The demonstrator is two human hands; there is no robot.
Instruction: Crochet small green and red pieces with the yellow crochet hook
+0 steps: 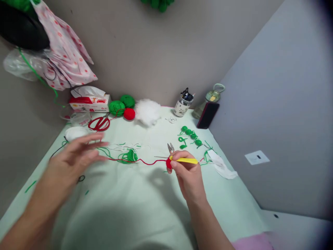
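My right hand (pixel 188 175) pinches a crochet hook with a yellow handle (pixel 187 160) together with a small red crocheted piece (pixel 169 163). The hook's thin metal shaft points left. From the red piece, a strand of red yarn (pixel 148 164) runs slackly left to my left hand (pixel 75 158). That hand is raised, slightly blurred, its fingers stretched and apart; the strand passes at its fingertips, and whether they grip it is unclear. Small pointed snips (pixel 170 148) lie just behind my right hand. Below the strand's middle is a tangle of green yarn (pixel 130 156).
Along the back stand a tissue box (pixel 91 103), green yarn balls (pixel 116 108), a red ball (pixel 129 114), white stuffing (pixel 147 111), a cup (pixel 182 106), a bottle (pixel 212 95) and a phone (pixel 208 115). Red scissors (pixel 99 124) lie left; green crocheted pieces (pixel 193 134) right.
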